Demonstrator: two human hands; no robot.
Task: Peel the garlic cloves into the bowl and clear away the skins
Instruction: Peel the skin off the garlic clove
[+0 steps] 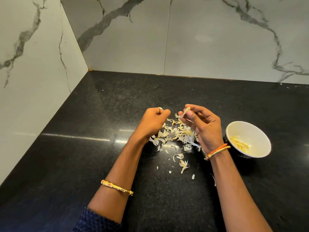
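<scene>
Right hand (203, 126) pinching a garlic skin (184, 113) above the skins pile (175, 134); left hand (153, 122) curled round a garlic clove (160, 108); white bowl (248, 138) of peeled cloves (240, 144) beside right wrist; open black counter (83, 148) leftward to wall corner.

No words, numbers, labels or signs can be read anywhere.
</scene>
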